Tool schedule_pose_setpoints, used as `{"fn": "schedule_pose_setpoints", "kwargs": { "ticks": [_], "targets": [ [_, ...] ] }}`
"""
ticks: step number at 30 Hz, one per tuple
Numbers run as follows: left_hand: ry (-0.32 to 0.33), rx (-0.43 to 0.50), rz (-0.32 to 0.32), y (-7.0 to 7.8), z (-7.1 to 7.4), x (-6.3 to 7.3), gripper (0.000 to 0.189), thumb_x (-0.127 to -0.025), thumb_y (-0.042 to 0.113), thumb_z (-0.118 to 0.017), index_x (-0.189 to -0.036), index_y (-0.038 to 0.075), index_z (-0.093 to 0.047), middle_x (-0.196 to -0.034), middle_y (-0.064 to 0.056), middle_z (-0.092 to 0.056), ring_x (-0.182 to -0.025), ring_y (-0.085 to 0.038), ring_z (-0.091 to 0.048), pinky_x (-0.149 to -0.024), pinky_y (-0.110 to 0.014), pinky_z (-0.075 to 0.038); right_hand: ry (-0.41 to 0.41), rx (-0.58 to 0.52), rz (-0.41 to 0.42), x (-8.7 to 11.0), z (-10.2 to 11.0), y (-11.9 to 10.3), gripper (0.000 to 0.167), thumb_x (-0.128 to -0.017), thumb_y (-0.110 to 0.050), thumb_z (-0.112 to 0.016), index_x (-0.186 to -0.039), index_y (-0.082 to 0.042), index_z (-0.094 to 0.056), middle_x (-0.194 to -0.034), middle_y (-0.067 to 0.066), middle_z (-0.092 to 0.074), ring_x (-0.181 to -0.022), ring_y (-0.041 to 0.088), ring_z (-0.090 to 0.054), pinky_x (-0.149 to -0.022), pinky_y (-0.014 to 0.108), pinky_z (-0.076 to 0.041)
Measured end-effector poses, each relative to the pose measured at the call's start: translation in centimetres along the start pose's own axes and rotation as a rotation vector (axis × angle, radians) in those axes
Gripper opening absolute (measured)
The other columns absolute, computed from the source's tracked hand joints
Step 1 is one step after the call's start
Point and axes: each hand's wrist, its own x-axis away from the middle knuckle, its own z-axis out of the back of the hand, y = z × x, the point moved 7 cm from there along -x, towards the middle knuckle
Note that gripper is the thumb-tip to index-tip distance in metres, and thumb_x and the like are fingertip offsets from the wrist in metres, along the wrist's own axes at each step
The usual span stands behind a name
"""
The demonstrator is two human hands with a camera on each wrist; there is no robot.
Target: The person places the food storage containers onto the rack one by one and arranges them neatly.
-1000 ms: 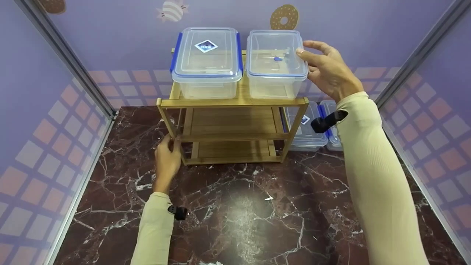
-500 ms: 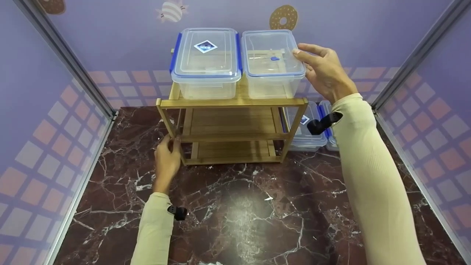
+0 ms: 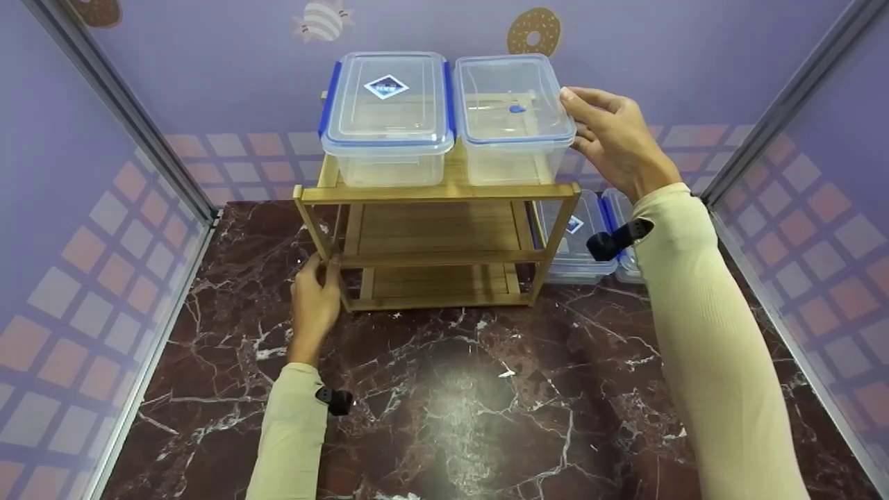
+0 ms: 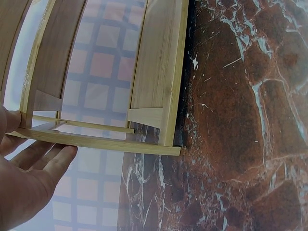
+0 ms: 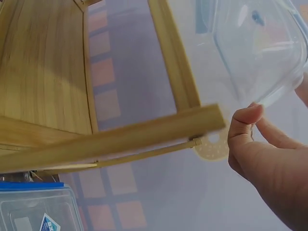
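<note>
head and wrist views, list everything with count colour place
wooden rack: 1, yellowish brown, on the floor, middle
clipped box: 1, clear and blue, top shelf left
tabbed box: 1, clear and blue, right of the clipped box
floor boxes: at least 2, clear and blue, right of the rack
floor: 1, red-brown, white-veined, below
walls: 3, purple with pale and pink squares, around
wall pictures: 3, brown or striped, top
corner posts: 2, grey, far corners
wrist cameras: 2, black, one per wrist
sleeves: 2, pale yellow, both arms
left hand: 1, holding rack's left side
right hand: 1, gripping tabbed box's right edge
</note>
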Motion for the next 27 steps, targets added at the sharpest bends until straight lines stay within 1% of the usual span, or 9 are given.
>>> {"fn": "schedule_pose_setpoints", "kwargs": {
  "ticks": [2,5,8,12,16,18,23,27],
  "targets": [
    [0.001,-0.005,0.000,0.0,0.0,0.0,0.037,-0.107,0.026,-0.052,-0.132,0.001,-0.061,-0.120,-0.022,-0.067,-0.115,-0.037,-0.062,-0.101,-0.052,-0.045,0.004,-0.003,0.004,0.3,0.5,0.0,0.056,-0.090,-0.010,-0.077,-0.137,0.005,-0.050,-0.129,0.020,-0.054,-0.110,0.030,-0.060,-0.085,0.032,-0.054],
    [-0.003,-0.011,0.002,0.1,0.0,0.0,0.037,-0.107,0.026,-0.051,-0.133,0.001,-0.061,-0.122,-0.022,-0.067,-0.117,-0.038,-0.061,-0.102,-0.052,-0.045,0.028,0.004,0.010,0.7,1.3,0.0,0.051,-0.090,-0.012,-0.078,-0.132,0.003,-0.053,-0.118,0.018,-0.054,-0.093,0.025,-0.058,-0.074,0.029,-0.053],
    [-0.002,-0.010,0.005,0.0,0.0,-0.1,0.037,-0.107,0.027,-0.051,-0.133,0.002,-0.061,-0.120,-0.022,-0.067,-0.115,-0.037,-0.062,-0.101,-0.052,-0.045,0.048,0.019,0.015,1.3,2.4,0.0,0.049,-0.089,-0.013,-0.079,-0.129,0.002,-0.055,-0.115,0.017,-0.053,-0.086,0.022,-0.054,-0.069,0.027,-0.051],
    [-0.002,-0.008,0.008,0.1,-0.1,-0.1,0.036,-0.107,0.026,-0.051,-0.132,0.002,-0.061,-0.114,-0.021,-0.068,-0.108,-0.035,-0.063,-0.098,-0.052,-0.046,0.054,0.051,0.027,2.2,4.0,0.5,0.051,-0.088,-0.014,-0.081,-0.130,0.001,-0.055,-0.119,0.018,-0.056,-0.085,0.021,-0.055,-0.069,0.026,-0.052],
    [0.002,-0.007,0.008,0.1,-0.1,-0.1,0.035,-0.107,0.026,-0.051,-0.131,0.002,-0.062,-0.111,-0.021,-0.068,-0.104,-0.035,-0.063,-0.096,-0.051,-0.047,0.077,0.058,0.039,3.1,6.1,1.4,0.051,-0.085,-0.014,-0.083,-0.128,0.001,-0.058,-0.115,0.016,-0.059,-0.084,0.020,-0.057,-0.070,0.026,-0.052],
    [0.008,-0.004,0.005,0.0,-0.1,-0.1,0.035,-0.107,0.025,-0.051,-0.131,0.002,-0.062,-0.112,-0.021,-0.068,-0.104,-0.034,-0.063,-0.096,-0.051,-0.047,0.085,0.066,0.042,3.6,7.2,2.0,0.051,-0.086,-0.014,-0.083,-0.128,0.000,-0.058,-0.115,0.016,-0.061,-0.086,0.020,-0.058,-0.073,0.026,-0.053],
    [0.012,-0.005,-0.001,0.1,0.0,0.0,0.035,-0.107,0.025,-0.051,-0.131,0.002,-0.062,-0.114,-0.020,-0.068,-0.106,-0.033,-0.062,-0.097,-0.051,-0.046,0.108,0.120,0.046,4.9,10.3,4.2,0.050,-0.087,-0.012,-0.081,-0.129,0.000,-0.056,-0.114,0.013,-0.066,-0.090,0.019,-0.062,-0.078,0.025,-0.054],
    [0.009,-0.006,0.001,0.0,0.0,0.1,0.034,-0.107,0.026,-0.051,-0.128,0.003,-0.063,-0.111,-0.020,-0.069,-0.102,-0.033,-0.063,-0.093,-0.051,-0.048,0.150,0.179,0.078,5.7,12.9,6.4,0.047,-0.088,-0.009,-0.079,-0.128,0.003,-0.058,-0.110,0.011,-0.068,-0.087,0.019,-0.064,-0.075,0.025,-0.055]
  ]
}}
